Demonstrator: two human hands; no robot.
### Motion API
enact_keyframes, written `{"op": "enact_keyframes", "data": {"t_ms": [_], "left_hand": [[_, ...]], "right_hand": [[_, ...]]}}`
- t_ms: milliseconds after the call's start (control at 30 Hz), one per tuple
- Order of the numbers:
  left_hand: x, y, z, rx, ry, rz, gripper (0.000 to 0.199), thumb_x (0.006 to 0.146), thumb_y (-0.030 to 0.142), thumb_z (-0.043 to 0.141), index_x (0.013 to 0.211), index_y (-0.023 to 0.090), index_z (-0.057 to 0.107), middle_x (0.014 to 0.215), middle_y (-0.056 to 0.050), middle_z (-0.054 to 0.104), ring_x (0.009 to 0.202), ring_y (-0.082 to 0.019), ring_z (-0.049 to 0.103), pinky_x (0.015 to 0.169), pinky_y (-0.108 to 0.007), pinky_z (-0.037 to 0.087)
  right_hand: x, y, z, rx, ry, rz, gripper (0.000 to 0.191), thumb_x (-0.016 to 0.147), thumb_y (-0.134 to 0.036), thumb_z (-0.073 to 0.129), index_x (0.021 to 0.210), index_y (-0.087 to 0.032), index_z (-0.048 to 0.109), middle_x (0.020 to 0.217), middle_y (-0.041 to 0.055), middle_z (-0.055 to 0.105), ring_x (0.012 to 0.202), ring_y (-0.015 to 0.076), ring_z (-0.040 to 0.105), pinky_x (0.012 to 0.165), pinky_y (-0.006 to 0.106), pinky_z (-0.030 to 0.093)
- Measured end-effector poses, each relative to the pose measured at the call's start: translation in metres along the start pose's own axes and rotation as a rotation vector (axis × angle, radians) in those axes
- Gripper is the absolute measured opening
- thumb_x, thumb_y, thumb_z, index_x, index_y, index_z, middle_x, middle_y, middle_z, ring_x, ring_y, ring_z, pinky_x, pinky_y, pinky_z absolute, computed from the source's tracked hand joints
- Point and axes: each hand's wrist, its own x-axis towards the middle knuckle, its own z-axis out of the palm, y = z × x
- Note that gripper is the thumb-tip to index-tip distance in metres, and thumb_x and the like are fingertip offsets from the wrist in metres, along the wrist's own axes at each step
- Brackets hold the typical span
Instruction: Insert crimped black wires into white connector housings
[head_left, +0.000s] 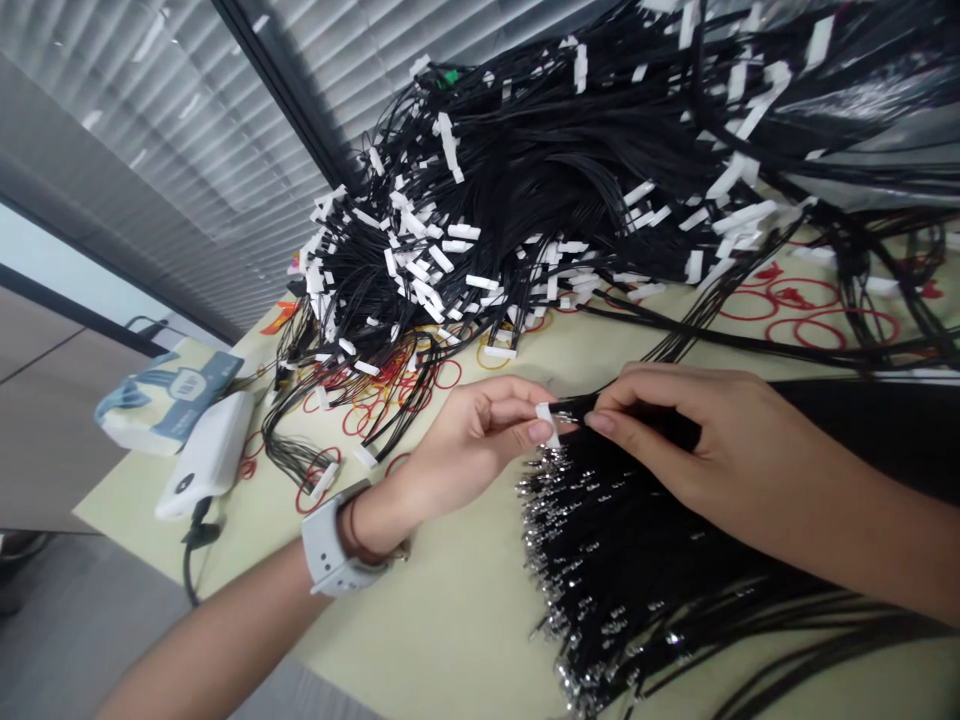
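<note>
a pale yellow-green table [457,610] is backed by one grey slatted blind [247,130]. one white plastic connector [548,426] is pinched between the thumb and fingers of the left hand [480,430], above loose metal-tipped black wires [630,560]. black wire at the connector is gripped by the closed fingertips of the right hand [675,430]. one white power bank [206,455] is set beside one blue-and-white tissue pack [169,395].

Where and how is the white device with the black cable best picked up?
Probably best from above, fingers across the middle of the white device, on its two long sides. Its body is long and narrow, the black cable leaves its near end, and the printed pack lies close by its far end.
</note>
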Motion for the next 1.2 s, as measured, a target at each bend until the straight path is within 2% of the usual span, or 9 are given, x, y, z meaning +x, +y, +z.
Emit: {"op": "enact_keyframes", "data": {"t_ms": [400,567,700,800,933,1100,1200], "left_hand": [[0.0005,0.0013,0.0010,0.041,0.029,-0.022,0.012,0.074,0.013,0.065,0.082,0.010,0.057,0.067,0.002,0.063,0.061,0.000,0.058,0.058,-0.006,0.045],[0.0006,0.0018,0.0013,0.022,0.042,-0.041,0.013,0.072,0.009,0.067,0.082,0.009,0.058,0.067,0.002,0.063,0.060,0.001,0.058,0.057,-0.004,0.045],[-0.0003,0.0013,0.0014,0.026,0.052,-0.041,0.012,0.074,0.011,0.066,0.082,0.008,0.058,0.068,0.001,0.064,0.061,0.000,0.059,0.058,-0.004,0.047],[-0.0009,0.0013,0.0025,0.055,0.065,-0.039,0.012,0.074,0.012,0.066,0.082,0.008,0.058,0.069,0.000,0.065,0.062,0.000,0.060,0.060,-0.005,0.048],[-0.0020,0.0019,0.0049,0.086,0.100,-0.035,0.011,0.072,0.010,0.067,0.080,0.008,0.059,0.069,0.001,0.066,0.062,0.001,0.059,0.058,-0.003,0.047],[-0.0035,0.0017,0.0058,0.110,0.109,-0.023,0.011,0.072,0.012,0.068,0.079,0.009,0.060,0.071,0.000,0.067,0.064,0.001,0.060,0.060,-0.004,0.047],[-0.0039,0.0015,0.0058,0.108,0.106,-0.029,0.011,0.072,0.012,0.068,0.080,0.009,0.060,0.072,-0.001,0.067,0.064,0.000,0.059,0.060,-0.005,0.047]], "right_hand": [[-0.0004,0.0019,0.0020,-0.014,-0.001,-0.039,0.022,0.084,-0.032,0.052,0.071,-0.021,0.064,0.067,-0.0071,0.062,0.053,-0.0021,0.048,0.047,0.014,0.031],[-0.0010,0.0010,0.0031,-0.004,-0.002,-0.068,0.021,0.084,-0.030,0.051,0.069,-0.021,0.063,0.064,-0.0091,0.061,0.040,-0.0024,0.034,0.041,0.017,0.026],[-0.0007,0.0013,0.0034,-0.008,0.033,-0.084,0.022,0.084,-0.032,0.051,0.068,-0.022,0.063,0.065,-0.0083,0.061,0.051,-0.0012,0.047,0.043,0.015,0.029],[-0.0016,0.0022,0.0030,0.010,0.043,-0.089,0.021,0.083,-0.032,0.051,0.069,-0.022,0.063,0.067,-0.0077,0.061,0.055,-0.0005,0.051,0.045,0.014,0.031],[-0.0012,-0.0011,0.0007,0.038,-0.040,-0.019,0.023,0.084,-0.033,0.050,0.071,-0.020,0.064,0.068,-0.0052,0.062,0.053,0.0003,0.048,0.046,0.016,0.029],[0.0019,-0.0048,-0.0014,0.047,-0.110,0.051,0.025,0.084,-0.033,0.049,0.069,-0.017,0.063,0.063,-0.0042,0.060,0.042,-0.0005,0.034,0.046,0.019,0.027],[0.0002,-0.0028,-0.0016,0.050,-0.120,0.032,0.025,0.083,-0.032,0.048,0.070,-0.017,0.063,0.065,-0.0035,0.060,0.046,-0.0001,0.039,0.047,0.018,0.027]]}}
